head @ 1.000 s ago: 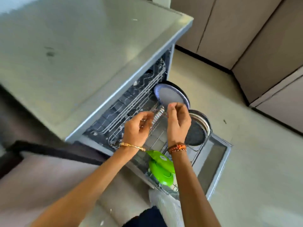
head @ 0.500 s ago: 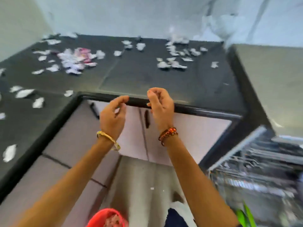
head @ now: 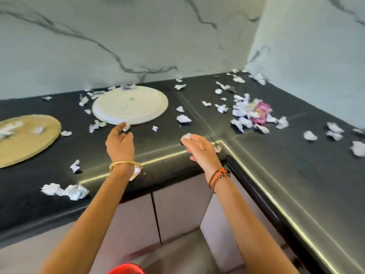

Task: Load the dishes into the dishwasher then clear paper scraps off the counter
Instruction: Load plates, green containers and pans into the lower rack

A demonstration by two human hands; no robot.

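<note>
Black L-shaped counter (head: 286, 175) fills the middle of the frame, backed by grey-veined marble wall panels (head: 118, 36) across the top. White paper scraps (head: 65, 191) lie scattered over most of its surface, densest at centre right, where a heap surrounds a pink wrapper (head: 261, 111). Round white plate (head: 130, 104) lies flat at upper centre, with a scrap on its far rim; round tan plate (head: 25, 139) lies flat at the left edge and carries several scraps. Pale cabinet doors (head: 177, 206) show below the counter edge, and a red object (head: 126, 269) sits at the bottom centre, mostly cut off.

Left hand (head: 119, 142) hovers over the counter just in front of the white plate, fingers loosely curved and narrowly apart, with a small scrap (head: 126, 127) at its fingertips; whether it is pinched or merely touched cannot be told. A gold bangle (head: 124, 164) circles that wrist. Right hand (head: 201, 150) reaches over the inner corner of the counter, fingers extended and relaxed, their tips at a crumpled scrap (head: 186, 137); grip cannot be confirmed. An orange beaded bracelet (head: 220, 175) circles that wrist.
</note>
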